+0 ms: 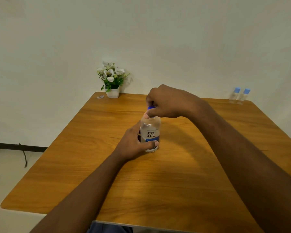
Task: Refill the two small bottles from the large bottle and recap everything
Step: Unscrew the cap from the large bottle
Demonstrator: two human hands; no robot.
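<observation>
The large clear bottle (150,130), with a white and blue label, stands upright in the middle of the wooden table (175,182). My left hand (134,145) grips its lower body, thumb across the front. My right hand (168,101) comes over from the right and pinches the blue cap (150,107) on top. Two small clear bottles, one (234,95) beside the other (243,97), stand upright at the table's far right corner, side by side, each with a light blue cap on.
A white pot of white flowers (112,81) stands at the far left corner against the wall, with a small object (100,97) beside it. The table's left edge drops to the floor, where a dark cable (23,153) lies.
</observation>
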